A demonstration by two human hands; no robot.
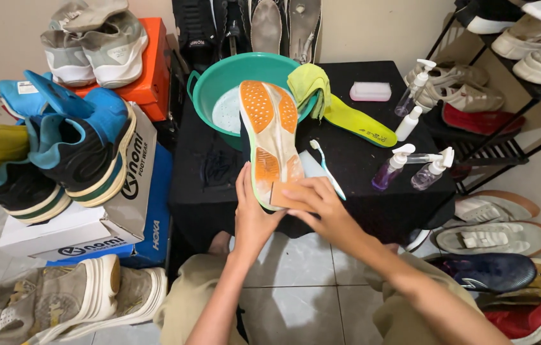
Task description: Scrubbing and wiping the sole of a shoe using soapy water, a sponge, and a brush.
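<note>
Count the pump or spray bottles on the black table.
4: tall clear one at the far right edge, small white one below it, two purple-tinted ones near the front. Others may be hidden.

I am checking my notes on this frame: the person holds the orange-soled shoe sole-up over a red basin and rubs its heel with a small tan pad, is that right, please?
Nearly. In the head view the basin is teal-green, not red. The rest stands: the left hand holds the orange-soled shoe sole-up, and the right hand presses a small tan pad against its heel.

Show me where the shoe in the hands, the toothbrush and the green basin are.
shoe (269, 128), head view, on its orange sole.
toothbrush (329, 172), head view, on its handle.
green basin (210, 89), head view, on its left rim.
</note>
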